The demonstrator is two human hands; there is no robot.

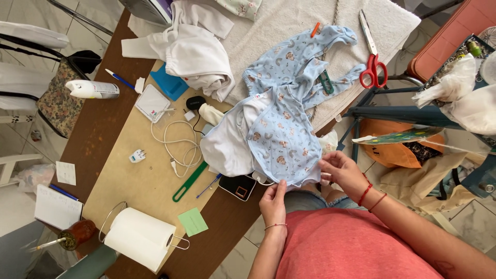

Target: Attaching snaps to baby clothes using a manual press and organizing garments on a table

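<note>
While both hands pinch the hem of the blue baby top (pixel 281 137) with closed fingers (pixel 279 187), a green paper square (pixel 192 221) lies left of them.

This looks like a room in a home where someone sews or sorts baby clothes. A brown wooden desk (pixel 103 124) stands on a pale tiled floor (pixel 20 206). On the desk lie small baby clothes (pixel 281 132) in light blue with little pictures, and some white clothes (pixel 199 54) too. Red scissors (pixel 373 62) rest on a white towel (pixel 289 20) spread at the far end. There are also home things all around: a roll of paper towel (pixel 139 237), a white charger cable (pixel 178 147), a notebook (pixel 57 206), pens and a spray can (pixel 93 89). A chair with a flowery cushion (pixel 57 98) stands beside the desk.
</note>
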